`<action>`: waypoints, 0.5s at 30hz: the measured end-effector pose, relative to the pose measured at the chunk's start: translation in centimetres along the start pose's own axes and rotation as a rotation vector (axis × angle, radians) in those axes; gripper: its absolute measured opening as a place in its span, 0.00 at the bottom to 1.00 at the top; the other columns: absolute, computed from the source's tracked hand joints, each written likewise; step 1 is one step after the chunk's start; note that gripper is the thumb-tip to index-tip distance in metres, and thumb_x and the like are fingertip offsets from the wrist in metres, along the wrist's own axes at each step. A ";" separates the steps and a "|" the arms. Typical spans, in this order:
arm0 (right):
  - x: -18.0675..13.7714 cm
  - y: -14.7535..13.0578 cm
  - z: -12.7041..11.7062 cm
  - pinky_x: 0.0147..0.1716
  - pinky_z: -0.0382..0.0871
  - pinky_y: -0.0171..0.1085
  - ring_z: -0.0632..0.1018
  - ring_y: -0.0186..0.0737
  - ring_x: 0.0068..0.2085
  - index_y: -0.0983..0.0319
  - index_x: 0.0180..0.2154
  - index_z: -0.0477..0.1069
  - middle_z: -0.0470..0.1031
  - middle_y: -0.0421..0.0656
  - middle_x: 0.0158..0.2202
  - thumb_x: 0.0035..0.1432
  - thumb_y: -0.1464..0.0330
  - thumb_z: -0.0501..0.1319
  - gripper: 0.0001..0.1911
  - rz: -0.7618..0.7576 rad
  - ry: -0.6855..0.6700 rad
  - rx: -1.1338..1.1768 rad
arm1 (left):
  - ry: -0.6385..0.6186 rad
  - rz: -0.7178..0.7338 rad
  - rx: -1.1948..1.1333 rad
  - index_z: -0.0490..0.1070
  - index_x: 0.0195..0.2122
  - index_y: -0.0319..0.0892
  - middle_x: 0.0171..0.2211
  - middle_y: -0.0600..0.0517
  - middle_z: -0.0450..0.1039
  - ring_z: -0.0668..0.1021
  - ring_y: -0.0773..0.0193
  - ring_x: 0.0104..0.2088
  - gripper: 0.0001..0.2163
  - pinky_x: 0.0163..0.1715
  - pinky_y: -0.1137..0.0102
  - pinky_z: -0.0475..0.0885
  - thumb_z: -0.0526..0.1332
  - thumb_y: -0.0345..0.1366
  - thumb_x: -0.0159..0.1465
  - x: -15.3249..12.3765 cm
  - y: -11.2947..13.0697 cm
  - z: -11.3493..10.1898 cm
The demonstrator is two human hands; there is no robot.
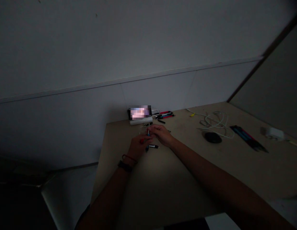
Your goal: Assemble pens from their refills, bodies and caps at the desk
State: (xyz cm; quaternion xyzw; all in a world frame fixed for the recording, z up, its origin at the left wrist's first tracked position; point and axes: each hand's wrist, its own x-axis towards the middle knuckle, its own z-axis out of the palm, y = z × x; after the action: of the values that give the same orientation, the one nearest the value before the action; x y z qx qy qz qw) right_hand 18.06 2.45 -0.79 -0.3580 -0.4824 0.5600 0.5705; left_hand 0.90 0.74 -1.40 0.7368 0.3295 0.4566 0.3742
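Close together over the table, my left hand and my right hand meet at a slim pen part, pale at its upper end and blue lower down. My left hand is closed around the blue end, and a small red piece shows at its fingers. The fingertips of my right hand pinch near the pale end. Just below the hands lies a black-and-white pen piece. Dim light hides the finer details of what the fingers hold.
Behind the hands, a lit phone leans above a white bar-shaped object. Several pens lie to its right. Farther right are a coiled white cable, a black mouse, more pens and a white adapter.
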 end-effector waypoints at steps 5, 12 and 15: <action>-0.1 -0.2 0.2 0.30 0.68 0.34 0.76 0.35 0.30 0.61 0.30 0.81 0.81 0.43 0.31 0.43 0.54 0.76 0.18 0.002 0.009 0.006 | 0.008 0.001 0.023 0.84 0.38 0.46 0.42 0.48 0.84 0.83 0.59 0.45 0.06 0.52 0.63 0.75 0.69 0.37 0.60 -0.1 0.1 0.0; 0.0 -0.1 0.1 0.30 0.68 0.35 0.76 0.36 0.30 0.61 0.30 0.81 0.81 0.43 0.31 0.44 0.55 0.76 0.17 -0.016 0.014 -0.014 | 0.019 -0.018 0.019 0.84 0.37 0.45 0.41 0.49 0.84 0.83 0.59 0.44 0.05 0.51 0.63 0.75 0.68 0.36 0.60 -0.1 0.3 0.0; 0.0 0.1 0.1 0.29 0.68 0.35 0.76 0.36 0.29 0.61 0.30 0.81 0.81 0.43 0.30 0.45 0.55 0.76 0.17 -0.015 0.003 -0.015 | 0.020 -0.024 0.031 0.84 0.37 0.45 0.41 0.48 0.84 0.83 0.59 0.45 0.06 0.51 0.63 0.75 0.68 0.35 0.60 -0.1 0.3 0.0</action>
State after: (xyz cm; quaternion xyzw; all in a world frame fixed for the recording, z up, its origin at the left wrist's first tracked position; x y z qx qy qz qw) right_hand 17.98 2.47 -0.85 -0.3594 -0.4884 0.5517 0.5726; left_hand 0.92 0.50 -1.17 0.7338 0.3491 0.4544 0.3650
